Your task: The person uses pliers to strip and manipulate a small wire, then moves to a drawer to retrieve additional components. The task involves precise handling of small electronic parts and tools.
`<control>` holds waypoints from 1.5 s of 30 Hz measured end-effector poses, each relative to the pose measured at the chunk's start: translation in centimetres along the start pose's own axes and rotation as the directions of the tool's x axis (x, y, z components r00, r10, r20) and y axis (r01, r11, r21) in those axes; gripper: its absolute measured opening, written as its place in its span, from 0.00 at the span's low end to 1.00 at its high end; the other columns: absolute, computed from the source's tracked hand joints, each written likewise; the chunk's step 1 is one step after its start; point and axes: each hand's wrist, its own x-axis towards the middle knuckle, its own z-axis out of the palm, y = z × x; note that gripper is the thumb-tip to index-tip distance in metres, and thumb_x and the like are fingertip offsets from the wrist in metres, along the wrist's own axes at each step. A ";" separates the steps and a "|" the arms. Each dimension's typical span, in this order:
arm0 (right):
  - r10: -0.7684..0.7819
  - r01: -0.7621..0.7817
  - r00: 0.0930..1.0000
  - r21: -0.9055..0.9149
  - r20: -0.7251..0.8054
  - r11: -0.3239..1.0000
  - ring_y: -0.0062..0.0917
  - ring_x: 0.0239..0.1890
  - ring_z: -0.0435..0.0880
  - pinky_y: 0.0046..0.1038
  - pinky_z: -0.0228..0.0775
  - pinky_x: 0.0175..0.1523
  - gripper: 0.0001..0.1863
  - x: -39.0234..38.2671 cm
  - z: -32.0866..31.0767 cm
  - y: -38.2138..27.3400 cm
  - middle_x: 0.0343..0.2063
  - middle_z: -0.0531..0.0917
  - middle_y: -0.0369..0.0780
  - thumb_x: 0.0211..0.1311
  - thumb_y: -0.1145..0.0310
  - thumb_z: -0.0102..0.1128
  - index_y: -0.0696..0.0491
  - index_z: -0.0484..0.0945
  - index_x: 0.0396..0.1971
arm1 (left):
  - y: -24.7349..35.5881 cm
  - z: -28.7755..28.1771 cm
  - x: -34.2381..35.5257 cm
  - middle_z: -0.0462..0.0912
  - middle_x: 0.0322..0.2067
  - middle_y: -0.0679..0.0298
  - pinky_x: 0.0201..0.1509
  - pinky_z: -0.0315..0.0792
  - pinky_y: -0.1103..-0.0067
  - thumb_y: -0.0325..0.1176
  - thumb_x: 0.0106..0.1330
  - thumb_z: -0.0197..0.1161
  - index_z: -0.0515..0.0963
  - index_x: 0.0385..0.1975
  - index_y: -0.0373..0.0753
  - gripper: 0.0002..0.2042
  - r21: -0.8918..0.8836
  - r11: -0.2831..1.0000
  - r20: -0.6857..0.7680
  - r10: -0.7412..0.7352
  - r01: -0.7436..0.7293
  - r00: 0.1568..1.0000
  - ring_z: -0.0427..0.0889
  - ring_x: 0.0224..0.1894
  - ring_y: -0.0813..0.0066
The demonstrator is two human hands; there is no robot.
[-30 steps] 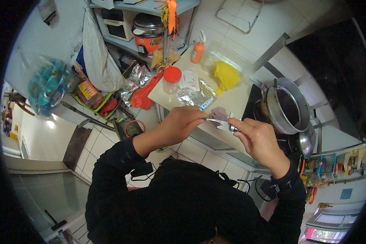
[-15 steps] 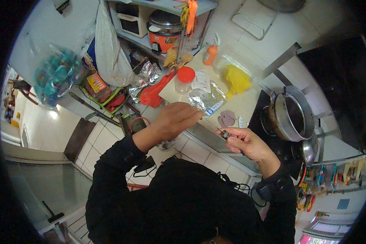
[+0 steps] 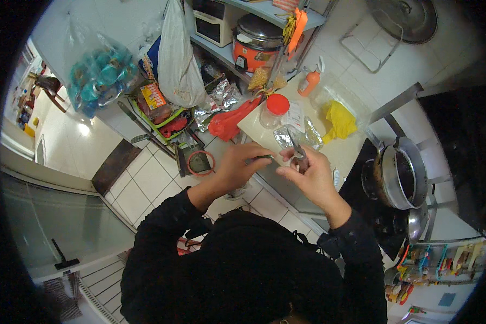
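My right hand (image 3: pixel 313 175) is closed round a small knife (image 3: pixel 295 144), its narrow grey blade pointing up and away from me. Beside it, my left hand (image 3: pixel 243 163) pinches a small dark object (image 3: pixel 260 157) whose kind I cannot make out. The two hands are close together over the near edge of the pale counter (image 3: pixel 337 154). Just beyond them lies a silver foil packet (image 3: pixel 312 135), partly covered by my right hand. A clear jar with a red lid (image 3: pixel 277 104) stands behind the packet.
At the right, a pot (image 3: pixel 386 175) sits on the black stove. A yellow plastic bag (image 3: pixel 340 120) and an orange spray bottle (image 3: pixel 310 81) stand farther back. Left of the counter are a red bag (image 3: pixel 229 123) and a filled green-rimmed basket (image 3: pixel 162 121).
My hands have come together, and the knife's blade now points upward. The left fingers have closed on a small dark object. The whole view has shifted, moving the surroundings rightward.
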 end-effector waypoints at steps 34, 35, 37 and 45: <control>0.133 -0.097 0.988 -0.370 0.073 0.924 0.52 0.34 0.81 0.43 0.72 0.41 0.13 -0.3 -3.3 11.5 0.28 0.82 0.52 0.69 0.60 0.54 0.55 0.75 0.43 | -2.8 -0.3 -0.6 0.83 0.39 0.60 0.47 0.77 0.77 0.23 0.66 0.62 0.77 0.46 0.34 0.10 -0.132 0.985 -0.069 -0.123 0.113 0.990 0.83 0.43 0.71; 0.127 -0.092 0.990 -0.385 0.067 0.918 0.53 0.35 0.80 0.43 0.72 0.42 0.12 -1.2 -5.0 12.7 0.28 0.81 0.53 0.69 0.61 0.53 0.55 0.75 0.43 | -2.9 0.2 -0.1 0.83 0.38 0.60 0.46 0.77 0.77 0.23 0.67 0.60 0.76 0.47 0.34 0.10 -0.158 0.983 -0.071 -0.105 0.093 0.992 0.83 0.41 0.73; 0.070 -0.061 0.997 -0.338 0.017 0.939 0.54 0.36 0.80 0.43 0.72 0.42 0.13 -3.0 -8.3 15.7 0.32 0.81 0.55 0.67 0.67 0.50 0.56 0.74 0.47 | -2.8 1.5 0.1 0.80 0.33 0.63 0.41 0.75 0.81 0.23 0.71 0.53 0.76 0.47 0.33 0.09 -0.264 0.934 -0.024 -0.254 0.239 0.967 0.80 0.35 0.78; 0.754 -0.808 0.550 -0.002 -0.360 0.589 0.39 0.39 0.86 0.36 0.76 0.43 0.17 -10.9 -13.9 32.4 0.38 0.85 0.50 0.63 0.65 0.55 0.60 0.77 0.47 | -3.9 5.2 -0.7 0.77 0.29 0.67 0.34 0.70 0.84 0.23 0.72 0.50 0.75 0.49 0.34 0.10 -0.287 0.876 0.243 -0.324 0.387 0.914 0.73 0.29 0.83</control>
